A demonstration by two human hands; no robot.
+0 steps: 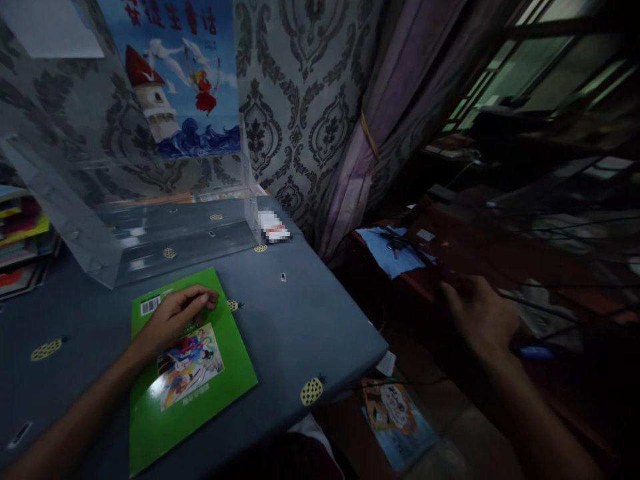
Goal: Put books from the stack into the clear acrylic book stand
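A green book (pixel 227 360) lies flat on the blue tablecloth, with a barcode and a colourful picture on its cover. My left hand (pixel 183 310) rests over its upper part, fingers loosely curled in, with nothing seen in them. Away to the right, my right hand (pixel 483 313) reaches over a dark, cluttered desk (pixel 425 287). Motion blur and poor light smear its fingers, so whether it holds anything is unclear. Just beyond it, a blue cloth or sheet (pixel 385 250) with keys (pixel 395 245) lies on that desk.
A clear acrylic stand (pixel 185 233) stands behind the book, near a small pixelated item (pixel 274 227). Stacked books (pixel 23 240) sit at far left. Another book (pixel 397 423) lies low, below the table's right edge. A curtain (pixel 360 147) hangs behind.
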